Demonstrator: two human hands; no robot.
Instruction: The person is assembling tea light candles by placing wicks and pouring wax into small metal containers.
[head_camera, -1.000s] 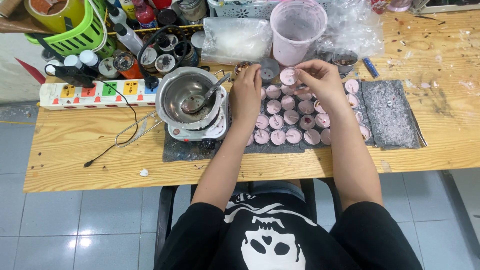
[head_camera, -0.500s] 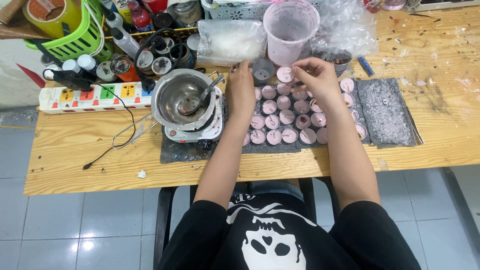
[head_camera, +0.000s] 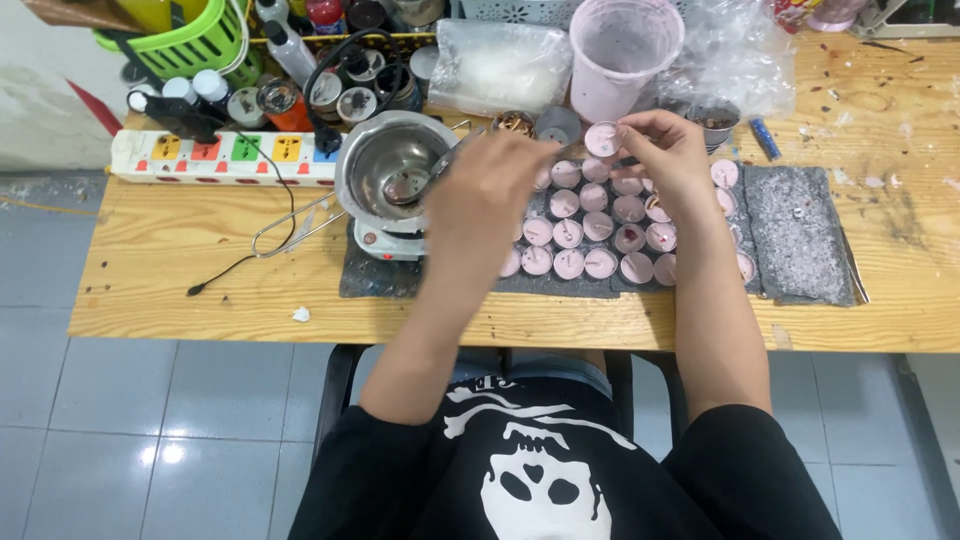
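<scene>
Right hand (head_camera: 668, 150): fingers pinched on a small pink cup (head_camera: 603, 139), lifted just above the cup rows (head_camera: 610, 225).
Left hand (head_camera: 490, 195): curled, grip unclear, beside the steel pot (head_camera: 385, 165).
Mat (head_camera: 800, 235): under the rows.

The bench (head_camera: 200, 290) is pale, matt wood, stained in spots. The pot (head_camera: 385, 165) is shiny bare metal. The big cup (head_camera: 620, 60) looks like cloudy plastic. A rough grey mat (head_camera: 795, 235) lies under glossy pink-filled small cups (head_camera: 600, 225). The basket (head_camera: 185, 45) is smooth green plastic.
</scene>
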